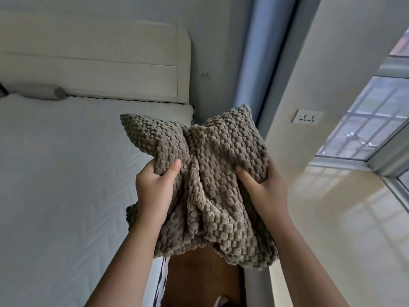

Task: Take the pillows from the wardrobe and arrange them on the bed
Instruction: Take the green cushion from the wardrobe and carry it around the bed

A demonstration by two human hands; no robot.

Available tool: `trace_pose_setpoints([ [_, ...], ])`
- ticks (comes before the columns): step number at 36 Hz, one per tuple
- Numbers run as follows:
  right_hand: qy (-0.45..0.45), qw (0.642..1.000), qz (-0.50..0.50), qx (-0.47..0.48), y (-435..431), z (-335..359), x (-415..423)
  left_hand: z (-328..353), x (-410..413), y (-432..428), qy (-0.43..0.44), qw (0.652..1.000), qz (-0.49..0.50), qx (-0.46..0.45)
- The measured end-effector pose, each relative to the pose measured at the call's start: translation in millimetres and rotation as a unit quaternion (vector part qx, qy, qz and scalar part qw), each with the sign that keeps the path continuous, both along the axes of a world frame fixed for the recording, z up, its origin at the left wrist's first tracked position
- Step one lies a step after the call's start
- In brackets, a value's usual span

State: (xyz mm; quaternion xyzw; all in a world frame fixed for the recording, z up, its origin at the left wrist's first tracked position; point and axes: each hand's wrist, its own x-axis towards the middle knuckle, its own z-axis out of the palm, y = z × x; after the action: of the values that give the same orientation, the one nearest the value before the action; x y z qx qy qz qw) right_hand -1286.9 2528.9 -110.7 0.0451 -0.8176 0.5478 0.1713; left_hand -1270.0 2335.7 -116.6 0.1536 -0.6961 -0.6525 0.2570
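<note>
A taupe pillow (pixel 205 173) with a bumpy knitted cover is held up in the air at the bed's right edge, squeezed and creased down its middle. My left hand (pixel 155 187) grips its left side with the thumb pressed into the fabric. My right hand (pixel 263 187) grips its right side. The bed (pixel 55 173) with a white quilted mattress fills the left of the view. Its cream padded headboard (pixel 95 63) stands at the back. The wardrobe is out of view.
A small grey object (pixel 44 91) lies at the head of the bed by the headboard. A blue-grey curtain (pixel 254 63) and a cream wall with a socket (pixel 306 117) are on the right, then a window (pixel 367 120). Brown floor (pixel 199 280) shows beside the bed.
</note>
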Motion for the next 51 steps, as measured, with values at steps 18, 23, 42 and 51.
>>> trace_pose_setpoints([
  [18, -0.033, 0.993, 0.114, -0.007, -79, -2, -316, 11, -270, -70, 0.022, 0.994, 0.108, -0.029],
  [23, -0.04, 0.992, 0.117, -0.005, -130, -8, -396, 4, -352, -118, 0.017, 0.993, 0.114, -0.017],
  [42, -0.073, 0.982, 0.171, -0.033, -216, -23, -675, -3, -613, -197, -0.022, 0.987, 0.157, 0.027],
  [51, -0.068, 0.979, 0.193, -0.018, -214, -20, -817, -4, -741, -187, -0.031, 0.975, 0.22, -0.017],
])
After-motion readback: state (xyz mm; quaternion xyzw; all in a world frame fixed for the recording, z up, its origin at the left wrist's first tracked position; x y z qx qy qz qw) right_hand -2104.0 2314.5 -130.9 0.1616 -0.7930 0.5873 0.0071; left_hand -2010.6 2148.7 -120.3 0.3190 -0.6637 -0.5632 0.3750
